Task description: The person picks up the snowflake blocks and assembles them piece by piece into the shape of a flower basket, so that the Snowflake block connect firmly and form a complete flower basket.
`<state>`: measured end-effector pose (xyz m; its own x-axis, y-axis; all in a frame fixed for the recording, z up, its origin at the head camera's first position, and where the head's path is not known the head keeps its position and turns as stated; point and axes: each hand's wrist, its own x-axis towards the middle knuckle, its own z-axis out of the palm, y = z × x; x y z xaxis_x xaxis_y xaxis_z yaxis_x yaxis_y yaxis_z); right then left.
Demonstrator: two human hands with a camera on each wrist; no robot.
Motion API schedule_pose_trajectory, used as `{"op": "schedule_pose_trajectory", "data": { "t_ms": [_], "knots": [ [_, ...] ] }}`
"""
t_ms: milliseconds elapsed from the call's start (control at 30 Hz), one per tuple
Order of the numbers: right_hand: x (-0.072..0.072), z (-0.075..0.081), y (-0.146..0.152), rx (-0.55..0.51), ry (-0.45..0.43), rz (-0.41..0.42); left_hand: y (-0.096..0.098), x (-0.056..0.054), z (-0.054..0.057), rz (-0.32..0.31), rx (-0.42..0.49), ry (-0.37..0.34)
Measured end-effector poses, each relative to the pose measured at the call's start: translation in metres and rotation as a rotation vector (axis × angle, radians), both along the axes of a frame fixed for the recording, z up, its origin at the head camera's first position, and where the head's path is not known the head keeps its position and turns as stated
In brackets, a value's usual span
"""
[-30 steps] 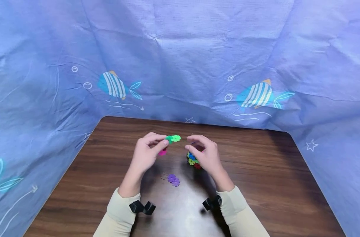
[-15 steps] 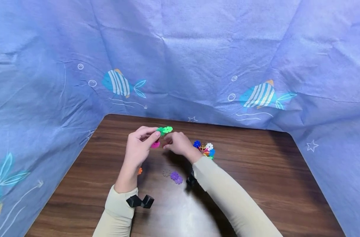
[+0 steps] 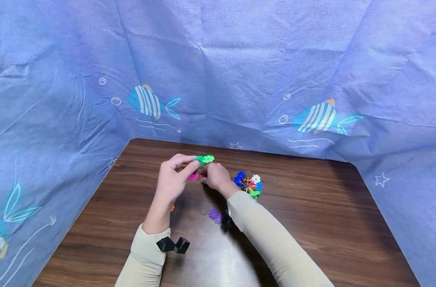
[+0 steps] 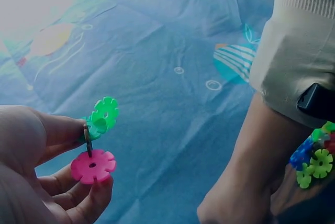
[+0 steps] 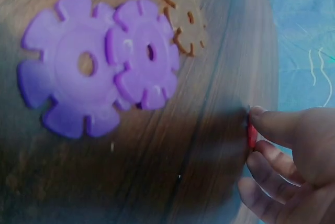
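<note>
A dark, wood-grain worktop with a rounded far-right corner fills the lower part of the head view, its middle catching a pale glare. Blue cloth printed with striped fish, bubbles and small stars hangs behind it and wraps round on the left and right sides, creased in long folds.

Over the far middle of the worktop, the left hand is raised with its fingers pinched on a small cluster of snowflake discs: two green ones joined on top and a pink one below, seen clearly from the left wrist. Just to its right, the right hand comes across with its fingers curled and nipping a small red piece, close against the pink disc.

Right of that hand, a multicoloured bundle of joined discs rests on the worktop, showing blue, white, green and orange. Nearer, between the two cream sleeves, lie two purple discs slotted together, with a smaller brownish disc just beside them. An orange disc peeks out beside the left wrist. A black strap clip sits at the left cuff.
</note>
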<state>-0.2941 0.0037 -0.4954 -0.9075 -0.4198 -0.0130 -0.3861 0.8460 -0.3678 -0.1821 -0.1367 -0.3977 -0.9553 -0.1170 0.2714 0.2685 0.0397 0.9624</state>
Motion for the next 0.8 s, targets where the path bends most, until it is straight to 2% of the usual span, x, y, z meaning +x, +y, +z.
{"op": "schedule_pose_trajectory", "data": {
  "t_ms": [233, 533, 667, 800],
  "knots": [
    [-0.002, 0.000, -0.001, 0.037, -0.028, -0.010, 0.001, -0.001, -0.001, 0.010, -0.037, -0.004],
    [-0.001, 0.005, 0.001, 0.049, -0.033, -0.013, 0.005, -0.002, -0.005, 0.003, -0.055, 0.027],
    [0.001, 0.007, 0.008, -0.026, -0.019, -0.021, 0.007, -0.004, -0.008, -0.007, -0.055, 0.038],
    [0.004, 0.015, 0.021, -0.209, -0.013, -0.027, 0.007, -0.003, -0.009, -0.024, -0.040, 0.030]
  ]
}}
